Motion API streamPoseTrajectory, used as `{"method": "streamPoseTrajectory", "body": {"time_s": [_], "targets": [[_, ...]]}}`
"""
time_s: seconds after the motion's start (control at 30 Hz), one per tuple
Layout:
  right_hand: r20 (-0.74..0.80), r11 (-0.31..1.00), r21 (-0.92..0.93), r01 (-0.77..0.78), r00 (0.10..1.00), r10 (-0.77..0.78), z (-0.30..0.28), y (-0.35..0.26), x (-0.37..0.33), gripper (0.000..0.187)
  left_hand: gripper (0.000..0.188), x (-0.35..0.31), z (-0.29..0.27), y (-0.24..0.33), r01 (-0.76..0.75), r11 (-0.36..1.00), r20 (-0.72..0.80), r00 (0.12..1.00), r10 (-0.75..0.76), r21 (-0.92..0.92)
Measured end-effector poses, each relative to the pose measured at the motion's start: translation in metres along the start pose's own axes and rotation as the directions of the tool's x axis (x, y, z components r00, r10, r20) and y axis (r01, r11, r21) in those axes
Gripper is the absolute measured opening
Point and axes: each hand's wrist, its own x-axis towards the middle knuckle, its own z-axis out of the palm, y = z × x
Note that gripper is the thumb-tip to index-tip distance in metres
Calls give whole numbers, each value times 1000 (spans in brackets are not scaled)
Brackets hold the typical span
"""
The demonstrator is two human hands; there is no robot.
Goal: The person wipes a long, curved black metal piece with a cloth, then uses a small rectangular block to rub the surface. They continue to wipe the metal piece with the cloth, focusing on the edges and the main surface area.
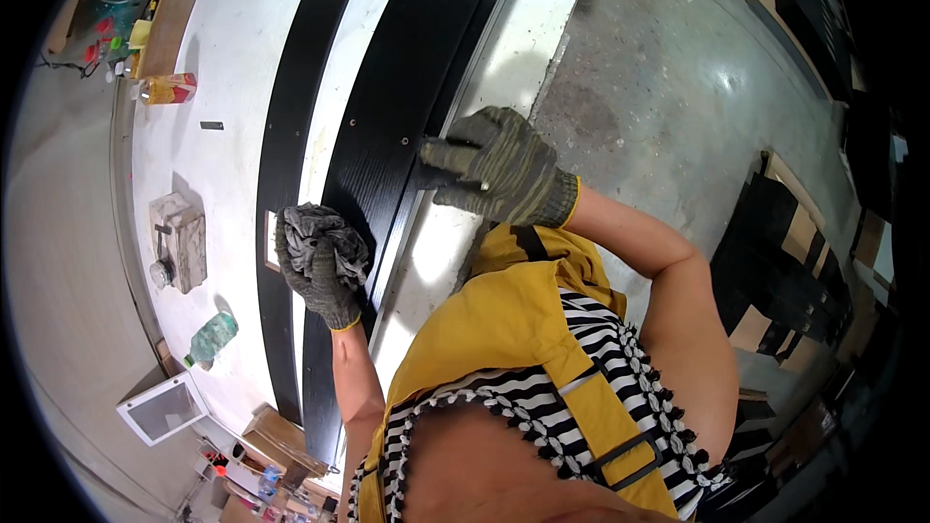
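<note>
In the head view, the gloved left hand (327,292) is curled around a crumpled grey cloth (329,232), bunched probably for firmer hold, over the black board (380,87); the right hand (504,172), fingers partly spread, meets the board's edge, perhaps for steadying; whether it grips, I cannot tell.

Long white table (228,48) carrying long, glossy black wooden boards (387,87).
On it sit a marbled grey box (184,242), a green translucent bottle (213,337) and an amber, red-labelled bottle (168,89).
</note>
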Motion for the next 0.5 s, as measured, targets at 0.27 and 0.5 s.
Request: {"method": "streamPoseTrajectory", "body": {"time_s": [0.27, 0.5], "targets": [[277, 57, 935, -351, 820, 501, -5, -20, 2, 55, 73, -22, 22, 62, 94, 996, 290, 953, -92, 8], [322, -79, 944, -321, 839, 438, 28, -86, 21, 59, 87, -36, 39, 53, 307, 944, 435, 871, -229, -118]]}}
